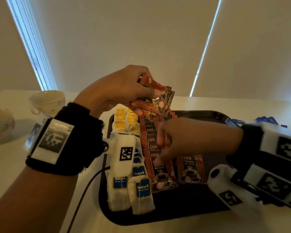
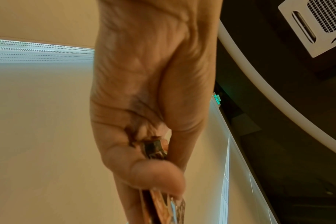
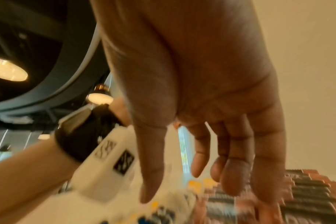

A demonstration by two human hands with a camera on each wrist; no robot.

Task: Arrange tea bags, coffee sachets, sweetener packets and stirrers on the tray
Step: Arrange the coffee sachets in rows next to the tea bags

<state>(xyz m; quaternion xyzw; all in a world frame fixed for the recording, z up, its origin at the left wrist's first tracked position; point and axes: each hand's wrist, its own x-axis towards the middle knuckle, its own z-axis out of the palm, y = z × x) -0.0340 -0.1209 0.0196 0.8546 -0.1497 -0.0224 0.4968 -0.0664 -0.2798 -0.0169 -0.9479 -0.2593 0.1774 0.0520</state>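
Head view: the left hand (image 1: 118, 88) is raised above the far end of the black tray (image 1: 175, 214), its thumb and fingers clamped on a bunch of brown coffee sachets (image 1: 158, 96). Below that hand, a row of overlapping coffee sachets (image 1: 155, 158) runs along the tray, with one more sachet (image 1: 191, 169) lying just beside the row, under the right hand (image 1: 188, 138). The right hand hovers over the row with fingers loosely bent downward, holding nothing. Beneath the left wrist lie tea bags (image 1: 138, 190) in rows along the tray's left side. Two white cups (image 1: 47, 101) stand on the table (image 1: 10, 174), outward of the left wrist.
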